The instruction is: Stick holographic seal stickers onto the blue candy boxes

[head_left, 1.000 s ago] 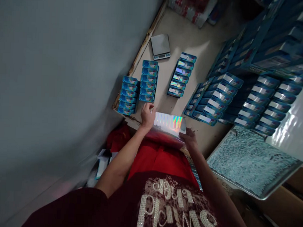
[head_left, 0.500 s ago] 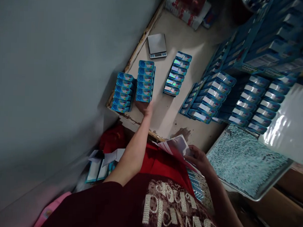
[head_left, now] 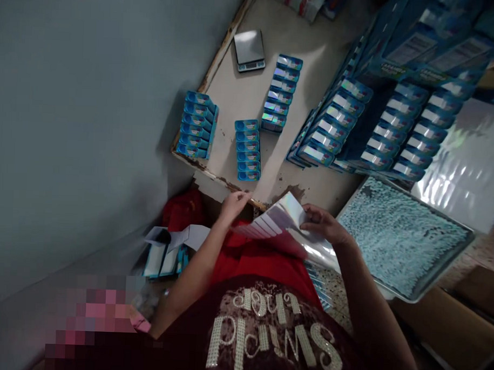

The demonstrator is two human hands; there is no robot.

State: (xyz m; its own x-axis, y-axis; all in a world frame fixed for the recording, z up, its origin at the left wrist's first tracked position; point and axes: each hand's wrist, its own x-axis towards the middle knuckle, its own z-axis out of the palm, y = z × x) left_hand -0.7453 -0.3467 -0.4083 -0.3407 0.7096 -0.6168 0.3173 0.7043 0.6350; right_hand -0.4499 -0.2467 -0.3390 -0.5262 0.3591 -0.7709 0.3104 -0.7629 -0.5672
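Observation:
In the head view, my right hand (head_left: 322, 224) grips the edge of a glossy sheet of labels (head_left: 270, 223), which has pale strips and lies over my lap. My left hand (head_left: 233, 207) is by the table's front edge, just left of the sheet. Its thumb and fingers are pinched together; whether anything small is between them is too hard to see. Beyond it, a row of small blue boxes (head_left: 247, 151) rests on the table. Another blue row (head_left: 195, 125) is at the left edge, and a row with shiny labels (head_left: 281, 93) stands further back.
A digital scale (head_left: 250, 49) sits at the table's far left. Stacked blue boxes (head_left: 334, 123) fill the right side. A tray of pale blue pieces (head_left: 407, 239) is at lower right, beside clear plastic (head_left: 466, 160). Open cartons (head_left: 163, 257) are below left, along the wall.
My left hand has let go of the blue box row, which now stands on the table, and has drawn back towards the sheet. My right hand still holds the sheet. The camera view has shifted.

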